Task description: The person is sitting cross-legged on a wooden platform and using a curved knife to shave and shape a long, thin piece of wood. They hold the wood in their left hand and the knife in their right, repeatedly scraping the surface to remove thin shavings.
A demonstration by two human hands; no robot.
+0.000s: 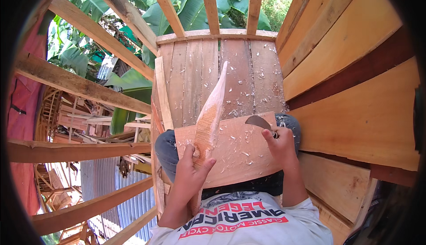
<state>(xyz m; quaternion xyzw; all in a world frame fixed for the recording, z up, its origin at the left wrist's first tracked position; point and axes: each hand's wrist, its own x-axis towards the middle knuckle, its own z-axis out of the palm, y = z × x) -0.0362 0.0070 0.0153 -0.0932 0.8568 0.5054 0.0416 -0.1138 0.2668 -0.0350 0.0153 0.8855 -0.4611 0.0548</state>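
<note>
My left hand (195, 163) is closed around the lower end of a long pointed piece of carved wood (211, 111). Its tip points up and away from me; the upper part is pale and smooth, the lower part more orange and rough. In my right hand (282, 145) I grip a knife (258, 121) with a short, broad, curved dark blade, its edge apart from the carved piece. The knife's handle is mostly hidden by my fingers. A flat wooden board (239, 149) lies across my lap under both hands, with pale shavings scattered over it.
Beyond my knees stretches a plank floor (230, 83) strewn with shavings. Wooden railing slats (84, 87) stand on the left and far side, with banana leaves (191, 7) behind. A wall of wide wooden boards (355, 111) rises close on my right. A thin wood strip (163, 94) leans at the left.
</note>
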